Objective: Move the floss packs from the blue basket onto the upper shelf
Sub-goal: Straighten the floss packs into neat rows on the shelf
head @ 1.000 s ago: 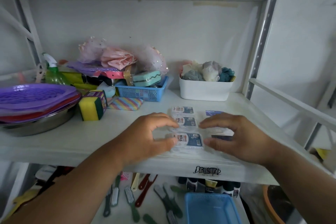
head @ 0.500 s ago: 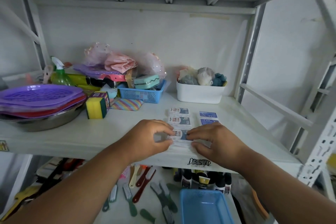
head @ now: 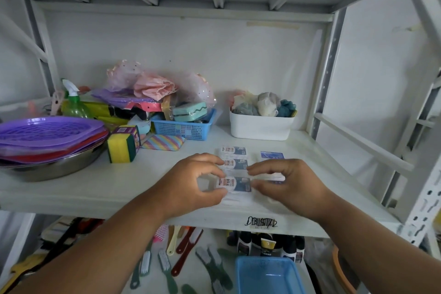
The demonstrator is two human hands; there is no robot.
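Note:
Several floss packs lie in two short columns on the white upper shelf (head: 119,188). The nearest floss pack (head: 235,184) sits close to the front edge, label up. My left hand (head: 191,184) pinches its left end between thumb and curled fingers. My right hand (head: 291,184) holds its right end with thumb and index finger, and covers part of the right column. Two more packs (head: 235,164) lie behind it, and another (head: 272,155) at the back right. The blue basket (head: 269,274) stands on the lower shelf below; no packs show inside it.
On the upper shelf stand a white bin (head: 261,129) of cloths, a small blue crate (head: 183,129) of oddments, a sponge pack (head: 123,144), purple trays on a steel bowl (head: 47,138) and a spray bottle (head: 74,102). Brushes and bottles crowd the lower shelf.
My hands have drawn slightly apart along the nearest pack, so its label shows between them. The pack stays at the shelf's front edge.

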